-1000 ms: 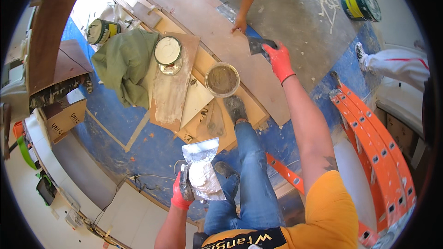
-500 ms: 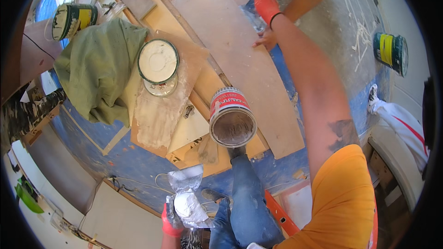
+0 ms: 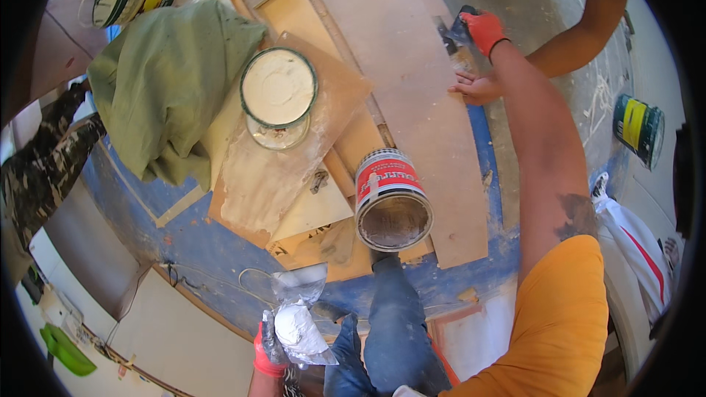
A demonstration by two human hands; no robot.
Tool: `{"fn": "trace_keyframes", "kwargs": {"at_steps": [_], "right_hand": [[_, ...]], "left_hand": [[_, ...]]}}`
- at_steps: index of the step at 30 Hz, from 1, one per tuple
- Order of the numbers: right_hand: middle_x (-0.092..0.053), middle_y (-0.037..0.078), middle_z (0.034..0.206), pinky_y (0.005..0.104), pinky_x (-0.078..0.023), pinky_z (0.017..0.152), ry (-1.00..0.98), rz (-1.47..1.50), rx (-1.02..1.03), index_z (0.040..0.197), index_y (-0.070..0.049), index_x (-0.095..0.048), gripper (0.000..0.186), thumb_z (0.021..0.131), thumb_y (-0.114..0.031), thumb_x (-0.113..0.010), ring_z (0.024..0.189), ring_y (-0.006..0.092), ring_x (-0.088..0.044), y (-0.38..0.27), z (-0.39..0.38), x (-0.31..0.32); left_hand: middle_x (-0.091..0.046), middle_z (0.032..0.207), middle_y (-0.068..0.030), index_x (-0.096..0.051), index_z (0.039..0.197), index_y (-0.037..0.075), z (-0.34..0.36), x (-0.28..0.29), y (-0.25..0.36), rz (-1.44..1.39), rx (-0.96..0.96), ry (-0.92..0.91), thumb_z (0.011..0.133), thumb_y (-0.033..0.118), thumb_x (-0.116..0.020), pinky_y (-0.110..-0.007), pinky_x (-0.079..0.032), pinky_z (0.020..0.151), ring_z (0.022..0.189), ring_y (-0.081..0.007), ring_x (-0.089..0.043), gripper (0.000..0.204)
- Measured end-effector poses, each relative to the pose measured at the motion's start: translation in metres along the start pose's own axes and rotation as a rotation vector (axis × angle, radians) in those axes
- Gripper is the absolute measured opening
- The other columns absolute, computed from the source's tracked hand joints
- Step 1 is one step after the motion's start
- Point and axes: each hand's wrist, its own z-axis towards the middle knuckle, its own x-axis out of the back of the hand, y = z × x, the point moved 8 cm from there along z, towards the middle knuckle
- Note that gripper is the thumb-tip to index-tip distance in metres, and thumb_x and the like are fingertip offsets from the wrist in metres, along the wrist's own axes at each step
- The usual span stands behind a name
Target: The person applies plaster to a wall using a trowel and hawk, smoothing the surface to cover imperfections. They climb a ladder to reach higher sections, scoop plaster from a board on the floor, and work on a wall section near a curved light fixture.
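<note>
Blue floor covering (image 3: 213, 250) and wooden boards (image 3: 426, 103) surround a red can (image 3: 390, 180). On the wearer's side of the can, the gloved left hand (image 3: 270, 349) pinches a bag of white powder (image 3: 298, 327); beyond the can, the gloved right hand (image 3: 485, 29), its grip unclear, is near another person's hand (image 3: 478, 88).

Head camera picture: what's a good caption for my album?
Red-gloved left hand holds a bag of white stuff; the right hand stretches out near another person's hand.
</note>
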Motion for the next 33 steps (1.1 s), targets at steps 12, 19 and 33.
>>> {"fn": "trace_keyframes", "kwargs": {"at_steps": [12, 19, 33], "right_hand": [[-0.066, 0.013, 0.125, 0.0408, -0.047, 0.101, -0.133, -0.534, -0.101, 0.123, -0.01, -0.065, 0.07, 0.081, -0.066, -0.058, 0.118, 0.029, -0.062, -0.054, -0.077, 0.003], [-0.066, 0.019, 0.122, 0.0432, -0.046, 0.101, -0.343, -0.466, -0.197, 0.114, -0.006, -0.07, 0.074, 0.081, -0.07, -0.056, 0.119, 0.0343, -0.06, 0.038, -0.019, -0.016], [-0.062, 0.017, 0.115, 0.0448, -0.045, 0.095, 0.125, -0.095, 0.308, 0.112, -0.006, -0.061, 0.032, 0.098, -0.034, -0.053, 0.11, 0.0362, -0.057, -0.21, -0.263, 0.175]], "left_hand": [[-0.066, 0.113, -0.0195, -0.055, 0.128, -0.004, 0.016, 0.028, -0.003, 0.103, -0.004, 0.001, 0.1, 0.055, -0.038, -0.045, -0.053, 0.086, 0.096, -0.033, -0.065, 0.067], [-0.065, 0.108, -0.026, -0.052, 0.127, -0.005, 0.039, 0.064, -0.01, -0.02, 0.05, -0.014, 0.097, 0.062, -0.036, -0.052, -0.056, 0.08, 0.088, -0.041, -0.065, 0.076], [-0.062, 0.126, -0.0079, -0.055, 0.134, 0.003, -0.066, 0.035, 0.095, -0.091, 0.173, -0.256, 0.102, 0.027, -0.056, -0.037, -0.045, 0.103, 0.116, -0.0172, -0.058, 0.04]]}}
